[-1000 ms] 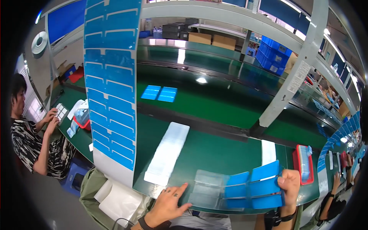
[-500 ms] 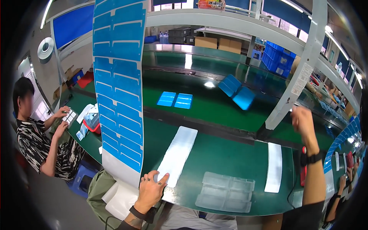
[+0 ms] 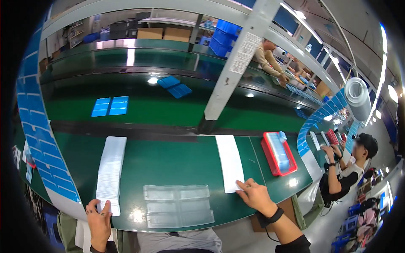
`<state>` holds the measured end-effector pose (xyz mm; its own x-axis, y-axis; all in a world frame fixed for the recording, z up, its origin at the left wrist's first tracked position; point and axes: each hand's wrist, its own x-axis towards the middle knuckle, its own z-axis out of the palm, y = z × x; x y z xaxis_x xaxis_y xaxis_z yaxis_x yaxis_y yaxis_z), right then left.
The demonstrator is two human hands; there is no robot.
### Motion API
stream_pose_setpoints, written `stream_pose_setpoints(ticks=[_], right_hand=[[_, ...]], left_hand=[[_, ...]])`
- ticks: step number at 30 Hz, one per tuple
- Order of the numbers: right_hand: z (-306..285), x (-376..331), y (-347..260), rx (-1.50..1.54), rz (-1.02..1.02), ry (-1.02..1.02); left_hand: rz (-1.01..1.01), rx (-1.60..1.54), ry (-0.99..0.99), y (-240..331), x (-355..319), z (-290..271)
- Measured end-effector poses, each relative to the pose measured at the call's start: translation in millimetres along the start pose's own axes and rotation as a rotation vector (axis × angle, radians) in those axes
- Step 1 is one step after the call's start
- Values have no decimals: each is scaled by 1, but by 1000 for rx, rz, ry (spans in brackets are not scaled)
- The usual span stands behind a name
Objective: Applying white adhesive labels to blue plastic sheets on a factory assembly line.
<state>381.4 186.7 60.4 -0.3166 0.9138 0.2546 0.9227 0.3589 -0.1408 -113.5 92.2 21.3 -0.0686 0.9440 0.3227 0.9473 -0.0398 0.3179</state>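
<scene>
My left hand [image 3: 100, 219] touches the near end of a long stack of thin white cards [image 3: 110, 170], its fingertips apart. To the right, a white strip-like stack [image 3: 229, 162] lies on the green table, and the closed thumb and forefinger of my right hand [image 3: 256, 196] are on its near right edge. How many layers they hold is hidden. Between my hands sits a clear, ribbed plastic tray [image 3: 178, 206] with several shallow compartments. Beyond the table, two joined blue panels [image 3: 110, 106] and a tilted pair of blue panels [image 3: 174, 87] lie on the green belt.
A red basket [image 3: 287, 173] holding pale blue film pieces stands right. Blue die-cut film [image 3: 42, 126] hangs at left; another film web [image 3: 304, 137] curves down from a roll [image 3: 357, 98] at right. A grey post [image 3: 236, 67] rises beyond the table. A co-worker [image 3: 344, 168] sits at right.
The view has swung right. My right hand has come down from the air to the right white stack. The tilted blue panels now lie flatter and farther off. My left hand stays at its stack.
</scene>
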Motion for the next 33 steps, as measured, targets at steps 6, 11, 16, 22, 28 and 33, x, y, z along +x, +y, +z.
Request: stream_pose_setpoints(ticks=[6,11,16,22,28,33], right_hand=[[6,-13,9,-92,14,-12],[10,-12,13,-128,9,-49],[9,-8,13,-113,20,-41],[10,-3,14,-81,40,-69],[10,-4,17,34,80,-64],[3,6,20,81,128,-100]], left_hand=[[35,-2,1,9,6,7],[27,-2,-2,9,2,7],[-51,-45,-42,9,2,5],[-57,-94,-25,5,4,5],[-119,-202,-66,4,11,-1],[-129,-216,-76,4,21,-6]])
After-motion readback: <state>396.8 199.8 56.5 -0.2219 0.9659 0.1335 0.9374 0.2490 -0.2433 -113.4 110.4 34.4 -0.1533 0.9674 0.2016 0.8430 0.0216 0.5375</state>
